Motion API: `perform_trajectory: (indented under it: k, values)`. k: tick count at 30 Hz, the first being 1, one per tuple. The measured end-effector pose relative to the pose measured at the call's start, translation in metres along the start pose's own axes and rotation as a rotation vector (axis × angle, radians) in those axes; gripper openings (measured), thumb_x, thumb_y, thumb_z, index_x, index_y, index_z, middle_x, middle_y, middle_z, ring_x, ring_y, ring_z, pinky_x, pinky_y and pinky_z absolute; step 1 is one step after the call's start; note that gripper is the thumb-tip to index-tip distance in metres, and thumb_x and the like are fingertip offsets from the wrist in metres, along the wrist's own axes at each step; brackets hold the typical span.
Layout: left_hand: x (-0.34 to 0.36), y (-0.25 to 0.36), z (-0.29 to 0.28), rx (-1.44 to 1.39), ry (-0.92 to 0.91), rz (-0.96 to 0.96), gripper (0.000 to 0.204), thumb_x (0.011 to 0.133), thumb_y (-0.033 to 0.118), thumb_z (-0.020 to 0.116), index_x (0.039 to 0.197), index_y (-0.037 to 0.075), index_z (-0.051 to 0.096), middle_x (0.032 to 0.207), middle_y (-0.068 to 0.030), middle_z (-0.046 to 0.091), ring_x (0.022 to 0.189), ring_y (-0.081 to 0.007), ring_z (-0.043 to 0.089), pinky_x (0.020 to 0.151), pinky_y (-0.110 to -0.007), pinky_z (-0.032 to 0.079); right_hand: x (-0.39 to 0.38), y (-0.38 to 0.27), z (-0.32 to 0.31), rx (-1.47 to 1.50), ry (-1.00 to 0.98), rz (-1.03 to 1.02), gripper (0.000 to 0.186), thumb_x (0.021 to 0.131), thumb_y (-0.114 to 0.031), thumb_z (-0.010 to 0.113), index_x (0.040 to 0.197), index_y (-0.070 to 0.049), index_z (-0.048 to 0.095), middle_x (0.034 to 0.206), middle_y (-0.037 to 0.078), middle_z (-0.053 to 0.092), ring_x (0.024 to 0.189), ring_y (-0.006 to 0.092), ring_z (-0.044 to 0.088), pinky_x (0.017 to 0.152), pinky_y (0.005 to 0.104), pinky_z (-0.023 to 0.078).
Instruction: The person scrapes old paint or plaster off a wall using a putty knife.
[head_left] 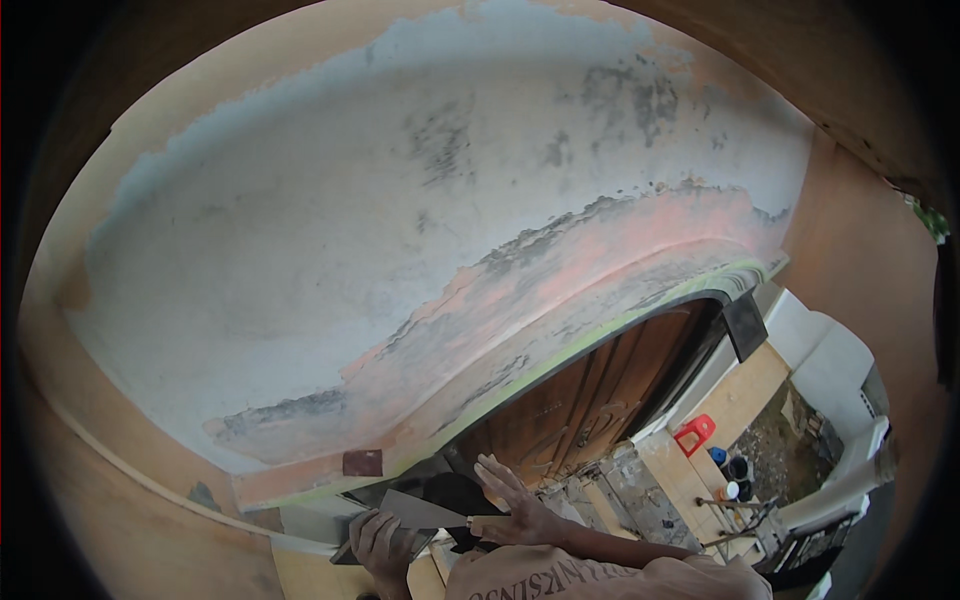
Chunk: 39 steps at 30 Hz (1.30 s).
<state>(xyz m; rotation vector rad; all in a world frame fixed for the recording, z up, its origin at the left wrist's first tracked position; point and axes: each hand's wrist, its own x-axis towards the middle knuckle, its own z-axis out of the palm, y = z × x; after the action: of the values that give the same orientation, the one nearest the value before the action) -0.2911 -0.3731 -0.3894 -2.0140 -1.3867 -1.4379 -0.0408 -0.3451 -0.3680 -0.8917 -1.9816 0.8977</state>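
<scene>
A grey trowel blade (420, 511) lies between both hands (445, 525).

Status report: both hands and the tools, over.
Left hand grips flat board. Right hand holds trowel over it. Patchy wall above, nothing blocking.

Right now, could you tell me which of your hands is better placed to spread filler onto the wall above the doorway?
The right hand, probably. It holds the wide scraper blade by its handle, pointed toward the wall. The left hand sits lower, holding a flat dark board.
</scene>
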Motion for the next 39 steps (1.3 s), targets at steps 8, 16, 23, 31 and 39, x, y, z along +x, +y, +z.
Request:
perform_trajectory:
  k: [8, 16, 23, 31, 39]
  values:
    - [-0.001, 0.012, -0.003, 0.020, 0.010, -0.041, 0.037, 0.057, 0.017, 0.084, 0.084, 0.010, 0.061, 0.094, -0.0036, 0.060, 0.090, -0.0288, 0.060, 0.076, -0.042, 0.050, 0.000, 0.011, -0.001, 0.053, 0.047, -0.013, 0.097, 0.079, -0.048, 0.070, 0.148, -0.007, 0.016, 0.151, 0.022, 0.015, 0.141, 0.0432, 0.008, 0.111, 0.0555, 0.011]
    - [-0.003, 0.008, -0.001, 0.014, 0.019, -0.049, 0.035, 0.055, 0.017, 0.086, 0.080, 0.011, 0.063, 0.085, -0.0011, 0.063, 0.085, -0.0249, 0.061, 0.072, -0.036, 0.050, 0.002, 0.019, -0.001, 0.014, -0.111, 0.078, 0.091, 0.079, -0.047, 0.070, 0.149, -0.017, 0.021, 0.153, 0.022, 0.010, 0.141, 0.0460, 0.002, 0.109, 0.0613, 0.008]
    - [-0.009, 0.005, -0.008, 0.014, 0.050, -0.129, 0.035, 0.054, 0.018, 0.086, 0.080, 0.012, 0.063, 0.082, -0.0001, 0.063, 0.084, -0.0237, 0.061, 0.077, -0.038, 0.049, 0.011, 0.021, 0.006, 0.017, -0.196, 0.061, 0.088, 0.081, -0.046, 0.069, 0.149, -0.017, 0.022, 0.153, 0.023, 0.011, 0.141, 0.0459, 0.002, 0.109, 0.0615, 0.009]
    - [-0.006, 0.001, -0.019, 0.052, 0.122, -0.135, 0.035, 0.053, 0.019, 0.087, 0.079, 0.015, 0.063, 0.081, 0.0021, 0.063, 0.086, -0.0221, 0.063, 0.092, -0.045, 0.045, 0.033, 0.010, 0.008, 0.140, -0.201, -0.024, 0.079, 0.084, -0.034, 0.070, 0.147, -0.011, 0.028, 0.152, 0.022, 0.015, 0.142, 0.0411, 0.006, 0.113, 0.0512, 0.011]
    - [-0.003, -0.012, -0.013, -0.043, 0.143, -0.157, 0.036, 0.051, 0.017, 0.086, 0.078, 0.010, 0.063, 0.084, -0.0016, 0.064, 0.086, -0.0245, 0.065, 0.080, -0.037, 0.051, 0.037, -0.006, 0.007, 0.623, -0.296, 0.129, 0.070, 0.083, -0.003, 0.069, 0.144, -0.010, 0.033, 0.140, 0.014, 0.034, 0.112, 0.0243, 0.059, 0.083, 0.0286, 0.053]
